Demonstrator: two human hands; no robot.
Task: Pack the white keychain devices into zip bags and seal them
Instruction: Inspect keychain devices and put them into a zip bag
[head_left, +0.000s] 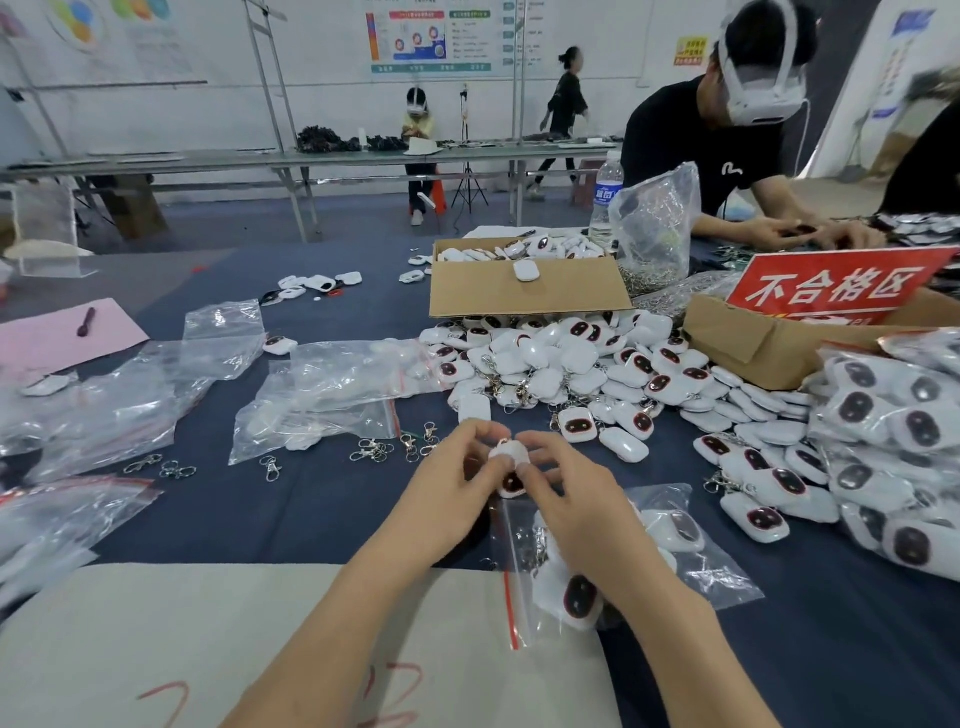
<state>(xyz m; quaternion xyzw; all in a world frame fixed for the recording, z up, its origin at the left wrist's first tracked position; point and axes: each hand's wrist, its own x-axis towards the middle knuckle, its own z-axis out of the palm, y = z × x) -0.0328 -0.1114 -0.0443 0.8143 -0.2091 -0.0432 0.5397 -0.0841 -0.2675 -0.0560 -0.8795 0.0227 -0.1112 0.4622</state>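
Blue surface (311, 519), white device (511, 461) pinched between left grip (452, 480) and right grip (563, 493), both curled onto it, near a part-filled zip bag (722, 571)

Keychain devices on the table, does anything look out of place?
Yes. Loose metal clasps lie scattered on the blue cloth, attached to no device, and one white device sits alone on the cardboard box flap, not inside.
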